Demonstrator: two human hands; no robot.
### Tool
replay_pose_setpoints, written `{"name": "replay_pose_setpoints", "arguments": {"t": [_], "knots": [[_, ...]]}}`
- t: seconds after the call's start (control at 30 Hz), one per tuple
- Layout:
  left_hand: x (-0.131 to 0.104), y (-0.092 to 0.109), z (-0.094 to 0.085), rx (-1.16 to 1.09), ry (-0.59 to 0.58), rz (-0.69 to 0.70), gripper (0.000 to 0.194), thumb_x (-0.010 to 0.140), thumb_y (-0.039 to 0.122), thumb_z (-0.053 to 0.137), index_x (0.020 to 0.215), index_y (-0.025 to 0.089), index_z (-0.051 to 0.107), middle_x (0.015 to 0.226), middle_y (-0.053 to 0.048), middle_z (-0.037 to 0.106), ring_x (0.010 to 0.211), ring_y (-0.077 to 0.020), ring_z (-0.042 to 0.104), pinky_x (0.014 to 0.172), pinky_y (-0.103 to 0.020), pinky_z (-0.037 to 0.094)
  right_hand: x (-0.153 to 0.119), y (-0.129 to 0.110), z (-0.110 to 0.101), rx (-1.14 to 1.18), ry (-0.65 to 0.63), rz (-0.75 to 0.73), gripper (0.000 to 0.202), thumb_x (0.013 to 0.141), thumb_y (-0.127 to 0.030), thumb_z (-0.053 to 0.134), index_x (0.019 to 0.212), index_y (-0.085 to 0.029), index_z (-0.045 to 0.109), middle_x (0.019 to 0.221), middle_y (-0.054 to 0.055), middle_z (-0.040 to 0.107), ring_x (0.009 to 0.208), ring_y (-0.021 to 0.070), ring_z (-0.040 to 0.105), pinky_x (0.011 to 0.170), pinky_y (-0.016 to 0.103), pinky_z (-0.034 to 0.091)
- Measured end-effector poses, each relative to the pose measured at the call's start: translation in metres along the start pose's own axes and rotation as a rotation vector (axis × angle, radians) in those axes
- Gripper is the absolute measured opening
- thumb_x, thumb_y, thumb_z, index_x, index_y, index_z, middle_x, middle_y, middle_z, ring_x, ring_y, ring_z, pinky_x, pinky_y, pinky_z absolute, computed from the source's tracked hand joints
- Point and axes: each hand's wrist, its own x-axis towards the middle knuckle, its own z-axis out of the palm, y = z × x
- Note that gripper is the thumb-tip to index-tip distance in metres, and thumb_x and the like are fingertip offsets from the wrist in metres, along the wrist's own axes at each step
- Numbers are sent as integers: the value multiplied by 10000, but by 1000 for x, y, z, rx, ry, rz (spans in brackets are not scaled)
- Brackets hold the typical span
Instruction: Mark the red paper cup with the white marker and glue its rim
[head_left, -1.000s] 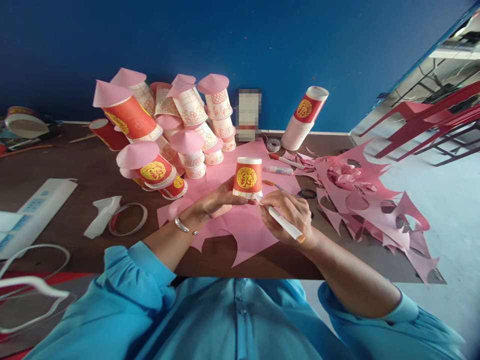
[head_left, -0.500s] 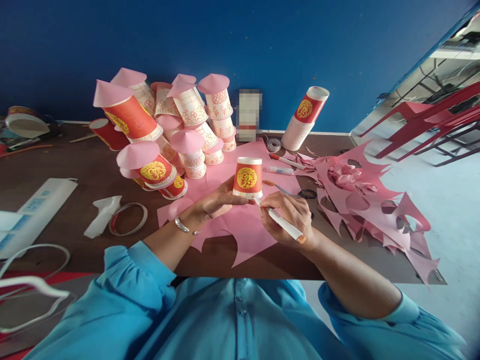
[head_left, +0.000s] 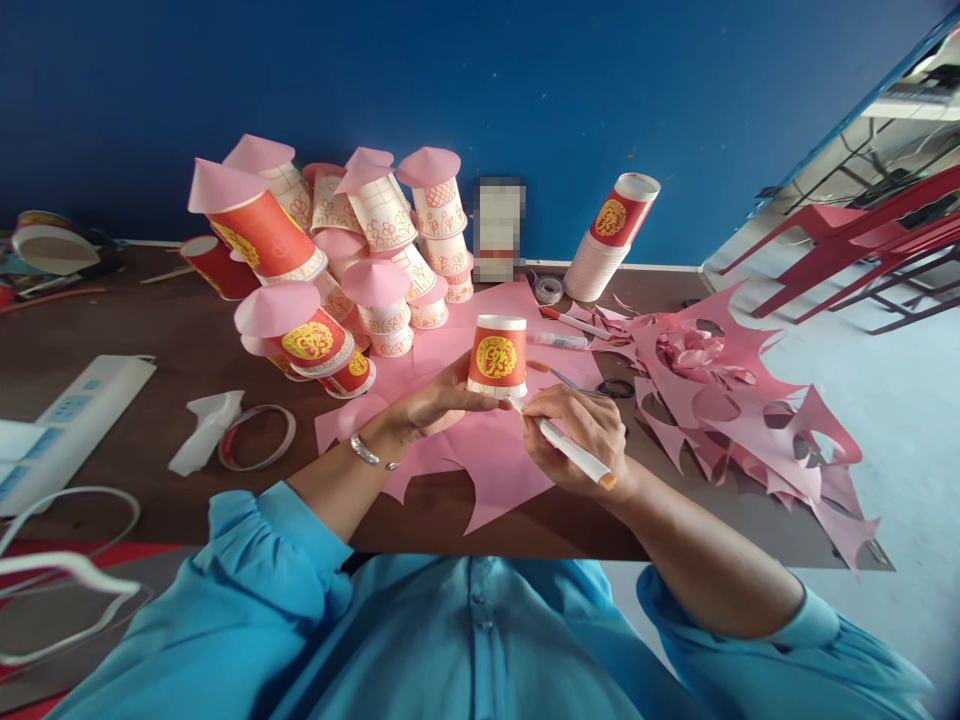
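Leftmost, shows a white power strip [head_left: 75, 415] lying on the dark table [head_left: 97, 320], then a crumpled white piece [head_left: 206, 435] just beside a ring of tape [head_left: 289, 445]. Farther back, displays a crowd of cup towers [head_left: 382, 220], many capped with pink cones. Near the middle, grips the red paper cup [head_left: 496, 358] in the left hand [head_left: 430, 403], fingers closed around its left and lower side, narrower end up, above the pink paper [head_left: 499, 490]. Just right, clasps a white pen [head_left: 574, 452] in the right hand [head_left: 589, 420], fingers pinched around the barrel, tip at the cup's lower edge, contact too small to tell. Farther right, shows a glue stick [head_left: 559, 340], a tall stack of cups [head_left: 600, 265] by the far wall [head_left: 570, 100], and cut pink scraps [head_left: 694, 358].
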Motion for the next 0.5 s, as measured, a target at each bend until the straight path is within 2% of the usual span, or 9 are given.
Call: {"name": "replay_pose_setpoints", "arguments": {"t": [0.2, 0.37, 0.5], "knots": [[4, -3, -2, -26, -2, -30, 535, 846, 322, 986, 1318, 247, 747, 1249, -88, 864, 1180, -330, 817, 1099, -561, 636, -2, 1, 1, -9, -12, 14, 189, 1017, -91, 661, 1049, -276, 644, 817, -33, 798, 614, 147, 745, 606, 260, 572], [4, -4, -3, -19, 8, -32, 599, 829, 322, 994, 1366, 250, 738, 1286, -94, 854, 1183, -317, 810, 1101, -546, 638, -1, 1, 2, -10, 1, 6, 169, 1047, -102, 660, 1049, -269, 639, 824, -22, 800, 617, 144, 745, 610, 258, 575], [4, -3, -2, -15, 13, -37, 652, 826, 339, 997, 1416, 257, 732, 1332, -104, 850, 1217, -338, 805, 1119, -568, 631, -1, 1, 0, 15, -41, 4, 167, 1034, -104, 660, 1050, -270, 651, 832, -21, 801, 636, 149, 752, 616, 259, 579]]}}
